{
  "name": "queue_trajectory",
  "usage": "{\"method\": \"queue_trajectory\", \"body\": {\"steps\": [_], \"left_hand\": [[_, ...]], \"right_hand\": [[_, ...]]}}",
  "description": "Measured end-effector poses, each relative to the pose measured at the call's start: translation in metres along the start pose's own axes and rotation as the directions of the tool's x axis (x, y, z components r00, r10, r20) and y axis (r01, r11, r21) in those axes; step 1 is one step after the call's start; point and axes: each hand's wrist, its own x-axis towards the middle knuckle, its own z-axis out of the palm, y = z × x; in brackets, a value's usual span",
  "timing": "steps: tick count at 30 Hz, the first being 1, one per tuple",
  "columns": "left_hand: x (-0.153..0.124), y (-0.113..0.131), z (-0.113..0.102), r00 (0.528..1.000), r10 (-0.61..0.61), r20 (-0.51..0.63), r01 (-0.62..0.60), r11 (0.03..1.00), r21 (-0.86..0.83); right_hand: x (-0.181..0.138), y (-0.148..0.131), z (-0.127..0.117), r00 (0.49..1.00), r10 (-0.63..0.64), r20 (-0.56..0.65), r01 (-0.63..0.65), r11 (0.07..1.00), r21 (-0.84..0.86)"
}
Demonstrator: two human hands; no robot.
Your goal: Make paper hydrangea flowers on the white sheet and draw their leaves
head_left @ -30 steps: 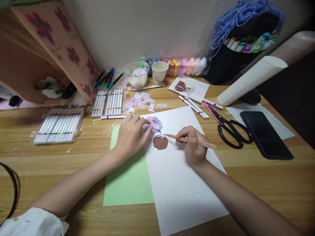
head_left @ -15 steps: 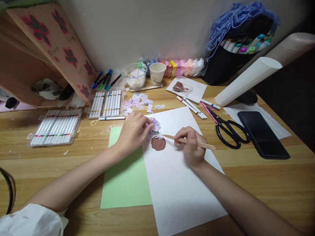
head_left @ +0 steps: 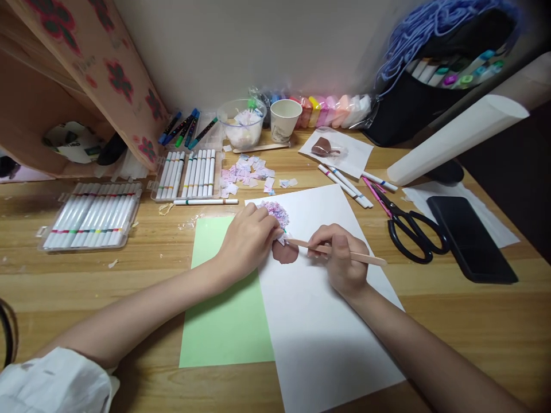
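Note:
My right hand (head_left: 344,255) grips a flat wooden craft stick (head_left: 361,258) like a pen. The stick's tip touches the top of a flat brown clay-like shape (head_left: 286,253) on a white sheet of paper (head_left: 331,321). My left hand (head_left: 252,238) has its thumb and fingers pinched at the upper left of that shape. A small pale paper scrap (head_left: 283,237) shows at the fingertips. Just above them is a round cluster of pink, purple and white paper bits (head_left: 278,212), partly covered by my left hand. Green paper (head_left: 224,330) lies under my left wrist.
Loose paper scraps (head_left: 247,172), a paper cup (head_left: 286,121) and a clear bowl (head_left: 241,129) stand behind. Marker cases (head_left: 92,215) lie left. Black-handled scissors (head_left: 415,235), a phone (head_left: 473,238) and a white paper roll (head_left: 460,140) are right. Brown clay (head_left: 322,147) lies on paper at the back.
My left hand has come down and right, its fingertips now at the top of the brown shape beside the stick's tip. The right hand keeps its grip. The view has shifted slightly.

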Motion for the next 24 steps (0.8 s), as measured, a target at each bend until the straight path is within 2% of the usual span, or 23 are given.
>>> {"method": "queue_trajectory", "body": {"steps": [2,6,8,14,20,24], "left_hand": [[-0.001,-0.001,0.003,1.000,0.027,-0.008,-0.026,0.999,0.037],[-0.002,-0.003,0.005,0.996,0.073,-0.042,-0.069,0.994,0.091],[-0.002,-0.003,0.006,0.995,0.084,-0.057,-0.078,0.991,0.106],[0.000,-0.003,0.006,0.990,0.115,-0.082,-0.105,0.988,0.117],[0.000,-0.007,0.009,0.988,0.125,-0.093,-0.116,0.988,0.104],[-0.001,-0.009,0.010,0.988,0.128,-0.081,-0.120,0.988,0.097]], "right_hand": [[-0.001,-0.001,0.000,1.000,-0.021,0.001,0.021,1.000,-0.015],[0.005,-0.010,-0.005,0.988,-0.104,-0.112,0.105,0.994,0.001],[0.014,-0.016,-0.009,0.984,-0.125,-0.126,0.122,0.992,-0.033],[0.043,-0.022,0.000,0.988,-0.157,0.007,0.156,0.982,-0.107],[0.048,-0.017,0.016,0.987,-0.146,0.068,0.154,0.979,-0.130],[0.050,-0.019,0.017,0.972,-0.196,0.134,0.219,0.958,-0.187]]}}
